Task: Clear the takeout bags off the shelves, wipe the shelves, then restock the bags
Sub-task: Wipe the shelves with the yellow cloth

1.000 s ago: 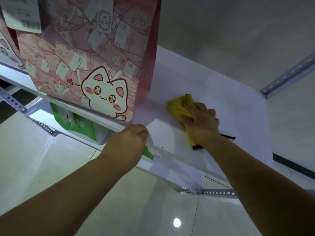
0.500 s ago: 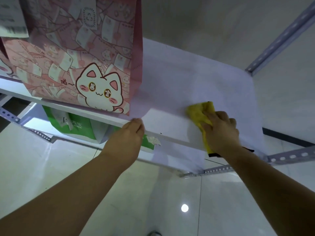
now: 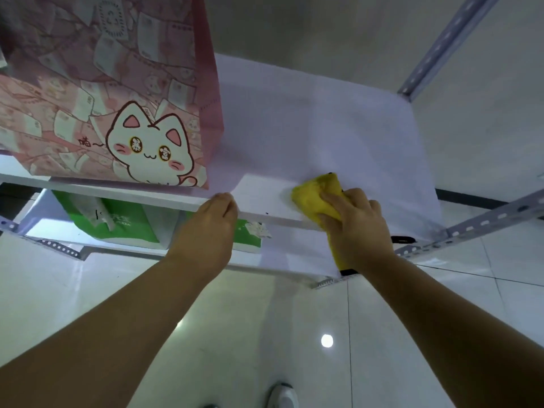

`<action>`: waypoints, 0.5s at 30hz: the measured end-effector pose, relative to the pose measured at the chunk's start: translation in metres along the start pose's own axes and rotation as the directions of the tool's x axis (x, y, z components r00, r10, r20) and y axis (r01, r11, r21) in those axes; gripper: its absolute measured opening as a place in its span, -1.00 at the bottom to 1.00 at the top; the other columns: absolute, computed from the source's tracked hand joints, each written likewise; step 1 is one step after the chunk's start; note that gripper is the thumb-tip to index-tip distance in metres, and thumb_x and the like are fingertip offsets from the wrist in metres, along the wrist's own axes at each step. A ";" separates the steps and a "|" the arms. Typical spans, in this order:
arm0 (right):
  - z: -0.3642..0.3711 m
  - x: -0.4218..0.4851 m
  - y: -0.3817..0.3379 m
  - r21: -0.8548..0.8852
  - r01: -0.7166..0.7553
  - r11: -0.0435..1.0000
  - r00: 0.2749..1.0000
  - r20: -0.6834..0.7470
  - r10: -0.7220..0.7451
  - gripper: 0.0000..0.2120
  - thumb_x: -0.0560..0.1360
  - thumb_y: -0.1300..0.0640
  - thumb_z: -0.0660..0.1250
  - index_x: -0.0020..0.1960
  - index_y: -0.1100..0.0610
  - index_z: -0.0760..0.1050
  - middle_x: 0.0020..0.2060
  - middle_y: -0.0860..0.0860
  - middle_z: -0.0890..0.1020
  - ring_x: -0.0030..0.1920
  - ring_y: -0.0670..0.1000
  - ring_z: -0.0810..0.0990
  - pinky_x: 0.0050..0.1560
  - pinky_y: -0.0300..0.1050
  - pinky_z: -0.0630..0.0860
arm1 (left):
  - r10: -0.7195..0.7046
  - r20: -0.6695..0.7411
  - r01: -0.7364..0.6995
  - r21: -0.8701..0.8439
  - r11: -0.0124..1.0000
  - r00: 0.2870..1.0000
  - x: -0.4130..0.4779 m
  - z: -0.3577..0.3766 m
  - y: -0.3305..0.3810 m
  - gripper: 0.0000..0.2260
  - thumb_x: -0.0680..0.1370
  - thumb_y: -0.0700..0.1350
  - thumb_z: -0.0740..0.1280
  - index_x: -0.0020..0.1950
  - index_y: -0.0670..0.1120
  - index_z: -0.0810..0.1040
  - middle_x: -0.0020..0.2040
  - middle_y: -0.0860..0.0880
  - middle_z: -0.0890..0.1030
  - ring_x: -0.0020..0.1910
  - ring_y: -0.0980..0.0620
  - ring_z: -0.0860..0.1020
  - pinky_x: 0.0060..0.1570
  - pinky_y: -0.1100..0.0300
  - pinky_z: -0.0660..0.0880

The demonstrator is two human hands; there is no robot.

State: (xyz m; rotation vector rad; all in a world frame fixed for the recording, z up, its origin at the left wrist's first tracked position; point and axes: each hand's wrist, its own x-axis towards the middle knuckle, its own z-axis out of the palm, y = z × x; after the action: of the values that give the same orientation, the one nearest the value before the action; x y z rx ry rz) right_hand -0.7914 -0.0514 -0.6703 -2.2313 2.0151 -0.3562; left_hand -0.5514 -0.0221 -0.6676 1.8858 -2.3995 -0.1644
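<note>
A pink takeout bag (image 3: 112,92) printed with a white cat stands on the left part of the white upper shelf (image 3: 338,128). My right hand (image 3: 353,225) grips a yellow cloth (image 3: 316,195) and presses it on the shelf near the front edge, right of the bag. My left hand (image 3: 209,228) holds the shelf's front edge just below the bag's right corner, fingers curled over the rim. A green bag (image 3: 117,222) sits on the lower shelf, partly hidden by the upper shelf and my left hand.
Perforated metal rack posts (image 3: 450,42) and rails (image 3: 482,222) frame the shelf on the right. A grey wall rises behind. Glossy white floor tiles (image 3: 265,334) lie below, with a shoe (image 3: 282,396) at the bottom edge.
My right hand slid the yellow cloth from the shelf's middle toward the right and the front edge. My left hand kept its hold on the shelf rim.
</note>
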 end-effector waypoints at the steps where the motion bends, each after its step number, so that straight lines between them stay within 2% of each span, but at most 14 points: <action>1: -0.003 -0.001 0.010 0.001 -0.095 0.995 0.995 -0.001 0.095 -0.64 0.51 0.05 0.29 0.31 -0.02 0.46 0.18 0.17 0.46 -0.01 0.29 0.42 -0.02 0.12 0.44 | 0.002 0.013 -0.002 0.007 1.000 1.000 0.000 -0.001 0.002 -0.52 0.34 -0.42 0.27 0.27 -0.30 0.43 0.26 -0.21 0.43 0.17 -0.16 0.49 0.01 0.08 0.52; 3: -0.007 -0.005 0.020 -0.014 -0.217 0.976 0.976 -0.018 0.216 -0.61 0.53 0.06 0.25 0.35 -0.03 0.40 0.23 0.17 0.40 0.04 0.30 0.40 0.04 0.10 0.39 | -0.010 0.060 0.008 0.035 0.999 0.998 -0.001 -0.002 0.004 -0.51 0.42 -0.35 0.20 0.37 -0.25 0.31 0.35 -0.15 0.30 0.26 -0.08 0.39 0.07 0.15 0.47; 5: -0.008 -0.007 0.017 -0.003 -0.280 0.960 0.960 -0.025 0.279 -0.61 0.53 0.06 0.24 0.36 -0.03 0.38 0.23 0.17 0.39 0.07 0.30 0.41 0.05 0.07 0.38 | -0.035 0.087 0.031 0.045 0.999 0.996 -0.001 -0.001 0.006 -0.48 0.44 -0.34 0.19 0.41 -0.25 0.25 0.40 -0.15 0.23 0.29 -0.06 0.37 0.08 0.15 0.48; 7: -0.007 -0.010 0.010 0.048 -0.324 0.945 0.946 -0.006 0.324 -0.61 0.53 0.07 0.24 0.35 -0.03 0.39 0.23 0.15 0.38 0.09 0.30 0.43 0.05 0.06 0.39 | -0.046 0.108 0.044 0.025 0.999 0.993 -0.004 0.003 0.006 -0.43 0.46 -0.35 0.21 0.46 -0.26 0.16 0.46 -0.16 0.16 0.38 -0.08 0.29 0.18 0.12 0.46; 10: -0.005 -0.029 -0.003 0.120 -0.285 0.951 0.958 0.004 0.286 -0.60 0.51 0.12 0.27 0.34 -0.06 0.41 0.23 0.12 0.39 0.08 0.28 0.46 0.03 0.01 0.39 | -0.058 0.142 0.060 -0.013 0.998 0.988 -0.014 0.007 0.009 -0.38 0.53 -0.27 0.23 0.52 -0.24 0.00 0.54 -0.15 -0.04 0.52 -0.08 -0.02 0.38 0.11 0.24; 12: -0.004 -0.048 -0.011 0.152 -0.194 0.969 0.981 0.039 0.190 -0.59 0.49 0.13 0.30 0.33 -0.06 0.43 0.23 0.10 0.41 0.08 0.27 0.47 0.04 0.00 0.41 | -0.068 0.152 0.076 -0.048 0.996 0.986 -0.026 0.012 0.014 -0.44 0.56 -0.20 0.24 0.51 -0.20 0.09 0.55 -0.15 -0.08 0.53 -0.12 -0.07 0.36 0.04 0.25; 13: -0.003 -0.058 -0.014 0.176 -0.142 0.974 0.989 0.071 0.131 -0.59 0.49 0.12 0.31 0.32 -0.05 0.45 0.23 0.11 0.43 0.09 0.27 0.47 0.05 0.01 0.42 | -0.066 0.152 0.078 -0.078 0.994 0.986 -0.033 0.016 0.018 -0.48 0.54 -0.19 0.27 0.48 -0.19 0.20 0.54 -0.18 -0.01 0.51 -0.17 0.00 0.30 -0.04 0.32; 15: 0.002 -0.079 -0.015 0.210 -0.052 0.976 0.990 0.143 0.022 -0.61 0.47 0.07 0.30 0.30 -0.03 0.48 0.19 0.12 0.47 0.05 0.27 0.50 0.03 0.07 0.49 | -0.035 0.175 0.054 -0.102 0.993 0.984 -0.049 0.026 0.025 -0.54 0.45 -0.22 0.40 0.33 -0.21 0.43 0.45 -0.25 0.26 0.39 -0.29 0.28 0.07 -0.12 0.48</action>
State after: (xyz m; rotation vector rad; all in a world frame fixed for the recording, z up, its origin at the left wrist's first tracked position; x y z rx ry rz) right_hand -0.7840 0.0289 -0.6761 -2.0277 1.8501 -0.3813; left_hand -0.5672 0.0317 -0.6899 1.9521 -2.4012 -0.4678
